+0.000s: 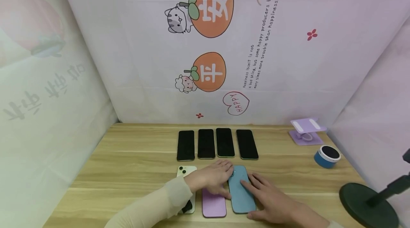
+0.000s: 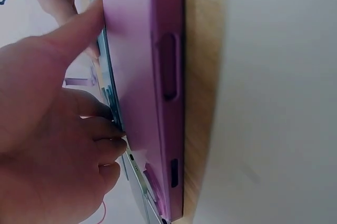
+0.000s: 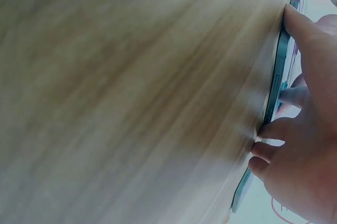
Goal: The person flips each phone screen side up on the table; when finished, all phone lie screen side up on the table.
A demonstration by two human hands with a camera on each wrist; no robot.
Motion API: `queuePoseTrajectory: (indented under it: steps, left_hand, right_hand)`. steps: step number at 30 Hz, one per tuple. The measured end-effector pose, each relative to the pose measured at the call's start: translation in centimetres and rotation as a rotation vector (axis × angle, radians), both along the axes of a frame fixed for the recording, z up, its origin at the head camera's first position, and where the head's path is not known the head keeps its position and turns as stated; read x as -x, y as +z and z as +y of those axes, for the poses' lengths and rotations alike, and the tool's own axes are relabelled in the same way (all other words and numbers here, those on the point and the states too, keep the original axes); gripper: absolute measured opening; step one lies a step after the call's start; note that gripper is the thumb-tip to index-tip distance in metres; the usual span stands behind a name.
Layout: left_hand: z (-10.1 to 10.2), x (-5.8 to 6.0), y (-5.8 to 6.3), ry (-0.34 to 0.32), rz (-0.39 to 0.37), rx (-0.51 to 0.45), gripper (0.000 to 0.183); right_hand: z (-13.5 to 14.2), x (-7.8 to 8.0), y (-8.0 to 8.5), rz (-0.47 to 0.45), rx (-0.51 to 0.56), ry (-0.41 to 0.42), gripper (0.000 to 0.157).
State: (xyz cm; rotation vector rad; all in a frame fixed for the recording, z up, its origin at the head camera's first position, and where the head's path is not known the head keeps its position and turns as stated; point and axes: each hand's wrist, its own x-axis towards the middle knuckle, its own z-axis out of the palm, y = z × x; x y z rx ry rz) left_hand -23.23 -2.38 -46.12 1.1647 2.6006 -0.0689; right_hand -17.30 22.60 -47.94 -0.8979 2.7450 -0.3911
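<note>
A blue phone (image 1: pixel 241 196) lies back up on the wooden table, between both hands. My left hand (image 1: pixel 212 178) reaches across a purple phone (image 1: pixel 214 206), with its fingertips at the blue phone's upper left and its thumb at the left edge. On the other side, my right hand (image 1: pixel 272 199) rests along the right edge, its index finger touching the back and its thumb at the lower corner. The left wrist view shows the purple phone's side (image 2: pixel 142 77) close up. A pale phone (image 1: pixel 190 170) lies at the left, partly hidden under the left sleeve.
Several black-screened phones (image 1: pixel 206 144) lie in a row farther back. At the right stand a purple folding stand (image 1: pixel 307 127), a blue round jar (image 1: pixel 325 160) with a dark top, and a black round base (image 1: pixel 355 199) with an arm. Printed white cloth (image 1: pixel 144 60) surrounds the table.
</note>
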Motion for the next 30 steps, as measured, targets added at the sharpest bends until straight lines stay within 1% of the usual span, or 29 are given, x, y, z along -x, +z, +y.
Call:
queuePoseTrajectory:
  steps: [8,13,16,20,22,24,25,28,30]
  left_hand:
    - [0.3,0.2,0.3,0.008,0.0,0.014,0.096]
    - [0.5,0.1,0.5,0.056,-0.001,0.035,0.095]
    - [0.7,0.0,0.7,0.087,0.002,0.037,0.095]
    - [1.0,-0.1,0.9,0.098,-0.015,0.015,0.096]
    - [1.2,-0.1,0.9,0.109,-0.035,-0.011,0.091]
    - [1.3,0.1,1.0,0.129,-0.055,-0.057,0.08]
    - [1.4,0.1,1.0,0.149,-0.069,-0.092,0.074]
    - [1.8,0.3,1.1,0.217,-0.119,-0.224,0.048]
    - [2.0,0.4,1.1,0.282,-0.172,-0.315,0.033]
  right_hand:
    - [-0.2,0.1,0.1,-0.043,-0.007,-0.02,0.1]
    - [-0.4,0.1,-0.1,-0.054,-0.016,-0.027,0.1]
    - [-0.4,0.1,-0.3,-0.044,-0.019,-0.027,0.1]
    - [-0.4,0.0,-0.4,-0.025,-0.014,-0.027,0.1]
    - [-0.4,0.0,-0.4,-0.024,-0.012,-0.028,0.1]
    - [-0.5,0.1,-0.4,-0.021,-0.015,-0.029,0.1]
    - [-0.5,0.1,-0.4,-0.02,-0.016,-0.029,0.1]
    - [-0.4,0.2,-0.4,-0.01,-0.024,-0.033,0.101]
    - [-0.3,0.2,-0.4,-0.005,-0.028,-0.041,0.102]
